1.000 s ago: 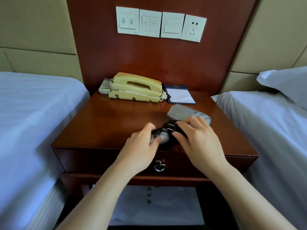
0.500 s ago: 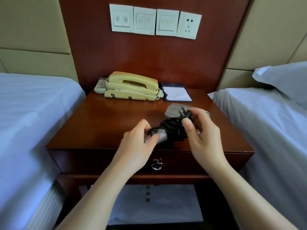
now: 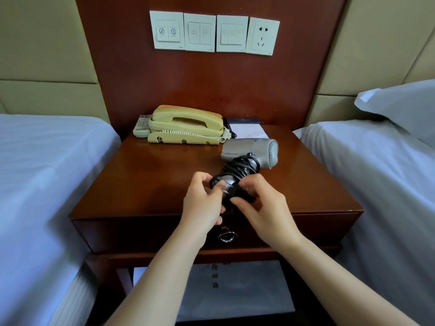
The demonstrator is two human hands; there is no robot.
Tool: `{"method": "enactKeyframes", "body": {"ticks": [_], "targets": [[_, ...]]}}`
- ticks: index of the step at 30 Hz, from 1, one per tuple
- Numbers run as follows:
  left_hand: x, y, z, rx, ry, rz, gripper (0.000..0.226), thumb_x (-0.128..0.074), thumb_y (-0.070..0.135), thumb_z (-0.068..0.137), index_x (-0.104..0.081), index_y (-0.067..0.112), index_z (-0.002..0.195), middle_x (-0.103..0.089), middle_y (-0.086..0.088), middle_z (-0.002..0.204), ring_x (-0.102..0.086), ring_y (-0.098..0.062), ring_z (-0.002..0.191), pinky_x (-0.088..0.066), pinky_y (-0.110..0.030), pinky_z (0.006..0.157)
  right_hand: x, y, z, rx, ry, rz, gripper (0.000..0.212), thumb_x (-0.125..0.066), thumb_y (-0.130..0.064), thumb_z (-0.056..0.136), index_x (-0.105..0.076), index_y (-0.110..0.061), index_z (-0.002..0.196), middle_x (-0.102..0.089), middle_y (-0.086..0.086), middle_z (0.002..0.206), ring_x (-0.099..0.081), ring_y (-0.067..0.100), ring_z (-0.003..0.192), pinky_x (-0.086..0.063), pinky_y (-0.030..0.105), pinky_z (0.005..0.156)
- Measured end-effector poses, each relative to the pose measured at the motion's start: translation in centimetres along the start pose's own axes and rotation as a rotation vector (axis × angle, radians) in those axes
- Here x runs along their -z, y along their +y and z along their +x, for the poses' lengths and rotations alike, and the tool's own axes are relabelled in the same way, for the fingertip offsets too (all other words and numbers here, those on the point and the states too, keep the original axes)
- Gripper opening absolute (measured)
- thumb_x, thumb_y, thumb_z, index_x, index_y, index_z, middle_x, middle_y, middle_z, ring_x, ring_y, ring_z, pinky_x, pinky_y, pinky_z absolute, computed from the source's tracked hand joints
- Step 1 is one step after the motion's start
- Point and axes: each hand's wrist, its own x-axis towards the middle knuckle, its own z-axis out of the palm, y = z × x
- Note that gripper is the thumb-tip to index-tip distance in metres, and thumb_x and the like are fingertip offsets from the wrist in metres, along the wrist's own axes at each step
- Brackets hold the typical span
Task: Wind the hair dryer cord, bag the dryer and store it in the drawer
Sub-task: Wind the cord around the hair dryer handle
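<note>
Between left hand and right hand: cord-wrapped dryer handle

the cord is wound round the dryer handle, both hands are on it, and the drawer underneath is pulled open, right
Not quite: the drawer is shut, not pulled open, as the head view shows. The rest holds: the cord is wound round the hair dryer handle, and the left hand and right hand are both on it.

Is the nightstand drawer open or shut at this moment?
Shut. The drawer front sits flush under the nightstand top, no inside showing. The left hand and right hand hold the hair dryer above it.
</note>
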Motion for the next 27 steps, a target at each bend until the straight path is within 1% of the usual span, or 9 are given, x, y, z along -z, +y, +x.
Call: {"method": "enactKeyframes", "body": {"ticks": [5,8,10,12,15,18,20,22,27], "targets": [[-0.9,0.6,-0.4,0.032,-0.106,-0.102,0.010,-0.050,0.019,0.095,-0.048,0.017,0.104,-0.054,-0.010,0.100,-0.058,-0.012,0.063,-0.052,-0.025,0.042,0.0,0.6,0.5,-0.029,0.128,-0.033,0.012,-0.067,-0.007,0.083,-0.059,-0.009,0.092,-0.049,-0.022,0.081,-0.051,-0.010,0.078,-0.036,0.002,0.063],[-0.7,0.9,-0.3,-0.016,-0.070,0.012,0.007,-0.045,0.021,0.097,-0.049,0.016,0.094,-0.052,-0.012,0.110,-0.062,-0.016,0.071,-0.056,-0.029,0.046,-0.1,0.7,0.4,0.000,0.120,-0.086,0.016,-0.068,-0.009,0.083,-0.061,-0.006,0.097,-0.049,-0.012,0.090,-0.051,-0.007,0.084,-0.041,0.004,0.066],[-0.2,0.8,0.1,-0.131,-0.054,0.271,0.013,-0.043,0.022,0.096,-0.049,0.018,0.086,-0.046,-0.007,0.111,-0.059,-0.015,0.078,-0.053,-0.030,0.057,-0.1,0.9,0.2,0.022,0.094,-0.110,0.024,-0.068,-0.013,0.082,-0.063,-0.005,0.104,-0.048,-0.008,0.099,-0.053,0.003,0.086,-0.045,0.007,0.069],[0.4,0.9,0.3,-0.221,-0.077,0.464,0.014,-0.044,0.022,0.095,-0.049,0.019,0.082,-0.046,-0.001,0.108,-0.050,-0.013,0.083,-0.038,-0.024,0.069,0.2,1.0,0.2,0.042,0.084,-0.119,0.032,-0.066,-0.017,0.083,-0.063,-0.005,0.113,-0.050,-0.007,0.103,-0.054,0.009,0.086,-0.045,0.008,0.070],[1.0,1.2,0.8,-0.342,-0.101,0.533,0.016,-0.053,0.020,0.087,-0.048,0.016,0.073,-0.047,0.002,0.096,-0.047,-0.015,0.090,-0.031,-0.014,0.067,0.7,1.0,0.2,0.048,0.122,-0.100,0.040,-0.063,-0.015,0.085,-0.058,-0.007,0.124,-0.054,-0.009,0.100,-0.054,0.000,0.087,-0.040,0.005,0.072],[1.0,1.2,0.9,-0.430,-0.141,0.505,0.017,-0.057,0.015,0.085,-0.048,0.013,0.071,-0.049,0.000,0.089,-0.047,-0.013,0.081,-0.030,-0.006,0.063,1.4,0.8,0.4,-0.064,0.163,0.026,0.029,-0.067,-0.011,0.083,-0.056,-0.022,0.108,-0.056,-0.019,0.091,-0.053,-0.009,0.082,-0.038,0.002,0.073],[1.0,1.2,0.9,-0.438,-0.170,0.486,0.017,-0.059,0.016,0.085,-0.049,0.013,0.071,-0.049,-0.001,0.085,-0.045,-0.012,0.073,-0.033,-0.013,0.062,1.7,0.7,0.4,-0.116,0.137,0.100,0.028,-0.069,-0.012,0.082,-0.051,-0.030,0.093,-0.060,-0.016,0.085,-0.057,0.003,0.077,-0.042,0.009,0.067],[1.1,1.1,1.0,-0.429,-0.161,0.450,0.018,-0.060,0.017,0.084,-0.049,0.016,0.070,-0.052,-0.003,0.082,-0.047,-0.014,0.069,-0.034,-0.023,0.063,2.0,0.6,0.2,-0.087,0.098,0.135,0.023,-0.070,-0.013,0.082,-0.054,-0.027,0.090,-0.063,-0.010,0.083,-0.059,0.008,0.075,-0.042,0.011,0.063],[1.1,1.4,1.4,-0.456,0.002,0.374,0.012,-0.065,0.010,0.080,-0.057,0.014,0.073,-0.065,-0.007,0.078,-0.060,-0.021,0.073,-0.047,-0.033,0.068,1.0,0.2,-0.3,-0.029,-0.038,0.051,0.017,-0.073,-0.012,0.079,-0.060,-0.013,0.090,-0.053,-0.020,0.082,-0.052,-0.008,0.077,-0.037,0.003,0.064]]}}
